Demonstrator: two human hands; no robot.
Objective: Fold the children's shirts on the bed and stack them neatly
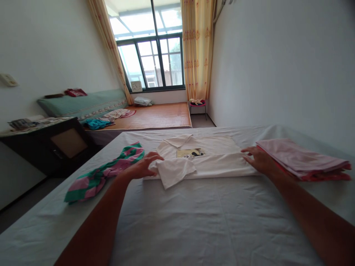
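Observation:
A white shirt (210, 159) with a small printed picture lies partly folded on the white bedsheet (194, 218). My left hand (142, 166) rests flat on its left edge, beside a folded-out sleeve. My right hand (257, 159) presses flat on the shirt's right edge, fingers spread. Neither hand grips anything.
A green-and-pink striped garment (105, 173) lies left of the shirt. A stack of folded pink cloth (302, 159) sits at the right by the wall. Beyond the bed are a dark cabinet (52, 144), a second bed with a mat (155, 115), and a window (155, 55).

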